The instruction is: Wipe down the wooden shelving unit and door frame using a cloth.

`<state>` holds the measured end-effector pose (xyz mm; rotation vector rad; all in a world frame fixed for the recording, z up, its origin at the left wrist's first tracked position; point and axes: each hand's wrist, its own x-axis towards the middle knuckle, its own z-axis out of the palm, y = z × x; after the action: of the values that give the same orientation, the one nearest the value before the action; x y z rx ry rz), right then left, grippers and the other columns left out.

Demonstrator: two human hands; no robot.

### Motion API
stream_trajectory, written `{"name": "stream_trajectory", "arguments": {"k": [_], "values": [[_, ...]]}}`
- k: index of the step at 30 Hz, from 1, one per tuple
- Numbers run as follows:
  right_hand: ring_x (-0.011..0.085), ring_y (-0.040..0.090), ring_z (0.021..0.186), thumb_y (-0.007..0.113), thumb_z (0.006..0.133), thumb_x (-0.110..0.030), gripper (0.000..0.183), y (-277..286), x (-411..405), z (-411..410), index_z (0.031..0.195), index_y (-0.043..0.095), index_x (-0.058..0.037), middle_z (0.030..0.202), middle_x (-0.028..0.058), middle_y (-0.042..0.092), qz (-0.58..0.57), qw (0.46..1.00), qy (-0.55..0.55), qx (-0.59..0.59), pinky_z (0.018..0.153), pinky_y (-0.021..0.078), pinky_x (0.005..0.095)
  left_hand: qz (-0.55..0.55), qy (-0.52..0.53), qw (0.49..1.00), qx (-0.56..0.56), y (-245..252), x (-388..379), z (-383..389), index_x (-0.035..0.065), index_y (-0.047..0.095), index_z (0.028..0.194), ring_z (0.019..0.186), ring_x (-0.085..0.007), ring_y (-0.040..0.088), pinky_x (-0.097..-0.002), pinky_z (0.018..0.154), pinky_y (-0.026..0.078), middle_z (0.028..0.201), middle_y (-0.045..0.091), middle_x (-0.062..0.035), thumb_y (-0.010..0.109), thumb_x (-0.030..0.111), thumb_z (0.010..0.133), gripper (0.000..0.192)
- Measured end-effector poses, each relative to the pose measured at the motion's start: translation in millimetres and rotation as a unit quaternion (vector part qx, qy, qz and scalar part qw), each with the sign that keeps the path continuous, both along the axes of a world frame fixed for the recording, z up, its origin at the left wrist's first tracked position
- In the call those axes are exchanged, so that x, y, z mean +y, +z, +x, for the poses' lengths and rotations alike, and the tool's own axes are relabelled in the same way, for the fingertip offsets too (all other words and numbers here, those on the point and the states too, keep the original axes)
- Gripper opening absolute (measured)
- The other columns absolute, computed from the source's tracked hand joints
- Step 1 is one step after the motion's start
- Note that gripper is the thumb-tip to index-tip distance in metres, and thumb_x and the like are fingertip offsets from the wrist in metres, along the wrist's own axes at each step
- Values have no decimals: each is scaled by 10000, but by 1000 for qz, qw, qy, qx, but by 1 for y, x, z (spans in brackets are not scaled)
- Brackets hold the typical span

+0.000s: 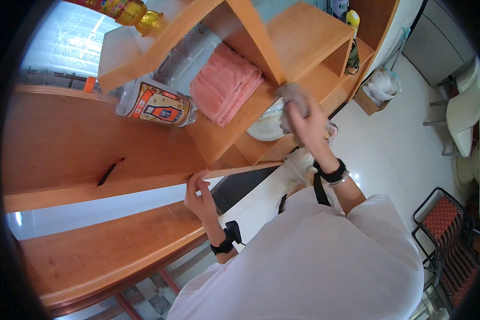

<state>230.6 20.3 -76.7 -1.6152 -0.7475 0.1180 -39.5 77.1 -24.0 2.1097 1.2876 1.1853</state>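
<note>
My right hand [310, 126] grips a crumpled greyish cloth [294, 104] at the front corner of the wooden shelf unit [248, 106]. Slight blur softens the cloth. Below and left of it, a white rounded container [266, 130] sits in a lower compartment, partly hidden. My left hand [200, 194] rests its fingertips on the front edge of the long wooden shelf [144, 182], fingers bent and apart, holding nothing. A folded pink towel [226, 84] lies in the compartment above. Beside the towel, a clear plastic jar [156, 104] with a printed label lies on its side.
A black slim object [111, 172] lies on the shelf. Gold-coloured ornament [140, 18] overhangs top left. A yellow-capped bottle [353, 20] stands at the far end. On the floor are a cardboard box [370, 102] with white plastic bags, a woven chair [444, 224] and pale chairs [464, 120].
</note>
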Motion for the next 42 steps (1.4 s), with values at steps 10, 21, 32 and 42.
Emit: {"name": "stream_trajectory", "arguments": {"k": [10,21,32,42], "values": [[285,592,656,589,735,-244,338,11,18,69,1045,572,-110,883,102,573,19,977,-27,-212,574,481,331,-66,49,996,-39,-3,-2,6,-20,579,918,608,-118,557,-215,560,454,793,628,-111,424,-3,845,172],[281,594,563,555,724,-377,290,2,44,105,782,669,-117,642,123,605,-166,966,-67,-186,502,476,356,-43,82,994,-60,-6,-4,13,-11,581,888,598,-104,540,-195,531,407,747,626,-93,445,5,840,145],[321,610,609,480,745,-494,457,9,45,236,795,662,-78,633,172,607,-184,944,-226,-157,556,488,401,-72,106,989,-76,-3,-4,15,-3,603,978,630,-94,538,-186,549,391,734,623,-71,471,49,852,190],[334,594,588,474,765,-495,475,3,48,181,767,619,-43,621,175,593,-182,963,-145,-135,551,478,417,-51,124,991,-27,-6,-11,23,77,578,1108,659,-78,530,-196,555,389,779,584,-30,453,94,886,255]]}}
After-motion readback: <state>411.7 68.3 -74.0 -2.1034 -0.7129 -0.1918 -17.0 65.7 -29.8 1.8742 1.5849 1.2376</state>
